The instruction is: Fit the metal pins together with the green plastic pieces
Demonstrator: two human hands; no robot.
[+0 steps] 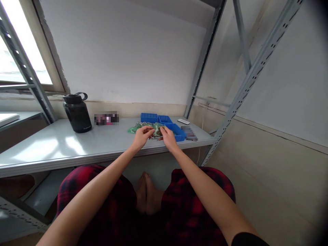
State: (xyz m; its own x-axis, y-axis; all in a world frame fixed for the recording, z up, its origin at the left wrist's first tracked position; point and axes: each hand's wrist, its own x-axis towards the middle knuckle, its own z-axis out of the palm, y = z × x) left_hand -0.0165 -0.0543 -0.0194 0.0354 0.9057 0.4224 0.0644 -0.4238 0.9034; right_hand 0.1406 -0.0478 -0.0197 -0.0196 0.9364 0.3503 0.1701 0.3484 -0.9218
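Note:
On the shelf top, a green plastic bag (132, 130) lies spread with a pile of thin metal pieces (146, 124) on it; their exact kind is too small to tell. My left hand (142, 136) is at the pile's front, thumb and fingers brought together, and what they pinch is hidden. My right hand (168, 137) faces it from the right, fingers curled over the pile's edge, with thin metal pieces showing beside the thumb. Just right of my right hand stands a blue plastic tray (180, 136). Two smaller blue bins, a left one (149, 118) and a right one (165, 119), stand behind the pile.
A black water bottle (77, 114) stands on the grey shelf (102, 143) to the left. Near the wall lies a blurred-out item (106, 118). At right are a white flat object (183, 121) and another blurred item (189, 133). Metal uprights (249, 82) flank the shelf.

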